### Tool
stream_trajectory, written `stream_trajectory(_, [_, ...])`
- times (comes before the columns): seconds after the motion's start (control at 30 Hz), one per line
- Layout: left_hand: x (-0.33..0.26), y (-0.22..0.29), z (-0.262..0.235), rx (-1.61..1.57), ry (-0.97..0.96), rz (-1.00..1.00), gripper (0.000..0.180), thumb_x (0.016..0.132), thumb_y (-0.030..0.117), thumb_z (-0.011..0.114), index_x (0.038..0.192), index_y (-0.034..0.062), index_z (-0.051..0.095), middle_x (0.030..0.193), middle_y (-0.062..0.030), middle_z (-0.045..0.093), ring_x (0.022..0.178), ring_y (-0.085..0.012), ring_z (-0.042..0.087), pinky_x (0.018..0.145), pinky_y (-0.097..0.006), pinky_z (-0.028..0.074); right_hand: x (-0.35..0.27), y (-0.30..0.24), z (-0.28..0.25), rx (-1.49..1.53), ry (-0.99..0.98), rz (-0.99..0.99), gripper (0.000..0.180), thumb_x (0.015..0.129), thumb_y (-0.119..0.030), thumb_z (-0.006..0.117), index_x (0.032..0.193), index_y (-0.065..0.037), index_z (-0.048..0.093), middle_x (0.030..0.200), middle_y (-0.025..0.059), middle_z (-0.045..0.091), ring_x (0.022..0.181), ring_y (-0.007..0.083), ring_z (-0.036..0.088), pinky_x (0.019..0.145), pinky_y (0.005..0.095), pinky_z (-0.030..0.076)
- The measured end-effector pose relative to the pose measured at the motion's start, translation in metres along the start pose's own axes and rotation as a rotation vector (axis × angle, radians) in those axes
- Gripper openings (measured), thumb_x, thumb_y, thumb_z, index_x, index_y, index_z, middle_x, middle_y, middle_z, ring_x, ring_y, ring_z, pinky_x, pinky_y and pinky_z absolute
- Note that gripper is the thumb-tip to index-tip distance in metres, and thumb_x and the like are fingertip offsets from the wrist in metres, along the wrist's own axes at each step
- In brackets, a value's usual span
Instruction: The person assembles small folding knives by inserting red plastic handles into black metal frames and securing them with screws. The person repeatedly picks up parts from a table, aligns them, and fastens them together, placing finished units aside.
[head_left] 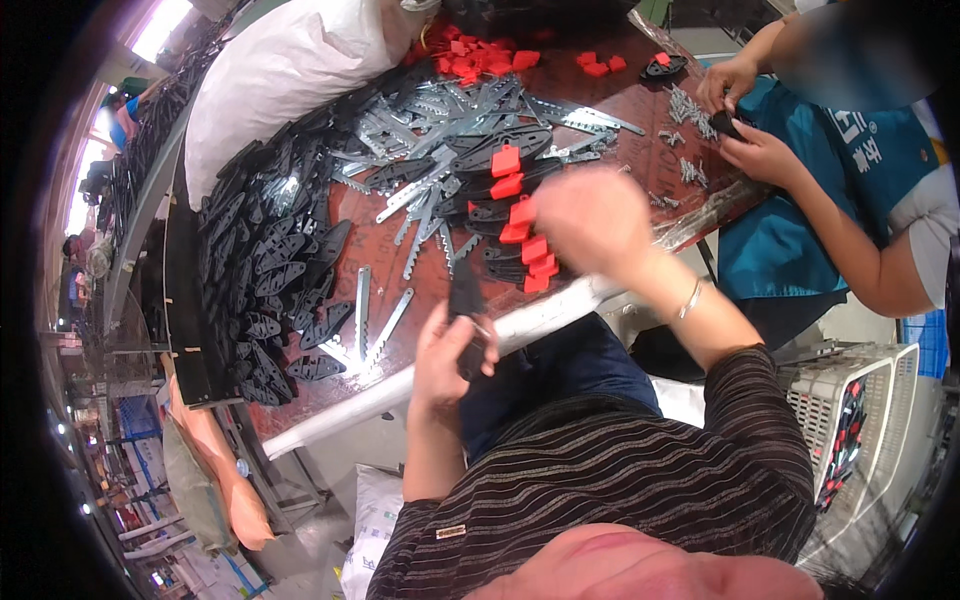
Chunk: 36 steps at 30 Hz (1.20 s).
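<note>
My left hand (450,352) is closed around a long black plastic piece (466,305), held upright at the table's near edge. My right hand (597,222) is smeared by motion, so its fingers and anything in them cannot be made out. It is beside a row of red plastic tabs (507,160), which sit on stacked black plastic shells (497,138). Left of the row lie many loose toothed metal blades (412,250). Two more blades (362,308) rest separately on the red-brown tabletop (425,318), left of my left hand.
Black shells (275,245) are heaped at the left, below a white sack (290,90). More red tabs (470,60) lie at the back. At the right, a co-worker's hands (745,145) hold a black piece near screws (692,112). A crate (815,420) stands at lower right.
</note>
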<state>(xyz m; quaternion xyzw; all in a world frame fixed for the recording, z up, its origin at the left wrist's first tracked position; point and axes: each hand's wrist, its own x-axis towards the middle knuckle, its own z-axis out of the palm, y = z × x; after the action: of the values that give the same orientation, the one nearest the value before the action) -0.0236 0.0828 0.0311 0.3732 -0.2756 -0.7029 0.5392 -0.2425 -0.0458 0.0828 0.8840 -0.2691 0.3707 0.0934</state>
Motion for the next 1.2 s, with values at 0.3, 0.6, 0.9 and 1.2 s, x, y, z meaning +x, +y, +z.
stream_trajectory(0.3, [0.016, -0.006, -0.043, -0.151, 0.225, 0.144, 0.017, 0.091, 0.012, 0.053, 0.106, 0.0063, 0.049, 0.096, -0.0092, 0.057, 0.083, -0.0189, 0.058, 0.068, -0.034, 0.053, -0.011, 0.233, 0.098, -0.342, -0.206, 0.731, 0.035, 0.08, -0.025, 0.06, 0.11, -0.009, 0.054, 0.11, 0.0117, 0.056, 0.098, 0.0332, 0.058, 0.08, 0.0451, 0.049])
stream_trajectory(0.6, [0.013, -0.005, -0.048, -0.242, 0.224, 0.12, 0.021, 0.09, 0.015, 0.056, 0.107, 0.0064, 0.048, 0.095, -0.0072, 0.054, 0.082, -0.0166, 0.055, 0.066, -0.031, 0.052, 0.047, 0.189, 0.122, -0.331, -0.412, 0.626, 0.034, 0.08, -0.023, 0.059, 0.112, -0.011, 0.057, 0.115, 0.0099, 0.055, 0.103, 0.0307, 0.056, 0.082, 0.0431, 0.049])
stream_trajectory(0.9, [0.02, -0.004, -0.046, -0.265, 0.196, 0.108, 0.029, 0.086, 0.011, 0.058, 0.112, 0.0068, 0.045, 0.097, -0.0076, 0.053, 0.085, -0.0177, 0.056, 0.069, -0.033, 0.053, 0.075, 0.22, 0.173, -0.442, -0.516, 0.426, 0.023, 0.079, -0.01, 0.054, 0.1, -0.011, 0.061, 0.109, 0.0144, 0.052, 0.093, 0.0312, 0.06, 0.075, 0.0421, 0.052])
stream_trajectory(1.2, [0.018, -0.004, -0.044, -0.318, 0.116, 0.131, 0.029, 0.089, 0.011, 0.055, 0.117, 0.0032, 0.047, 0.097, -0.0097, 0.056, 0.085, -0.0196, 0.058, 0.072, -0.035, 0.054, 0.043, 0.21, 0.13, -0.201, -0.285, 0.6, 0.026, 0.079, -0.015, 0.059, 0.103, -0.006, 0.052, 0.1, 0.0171, 0.057, 0.088, 0.0358, 0.061, 0.073, 0.0445, 0.05])
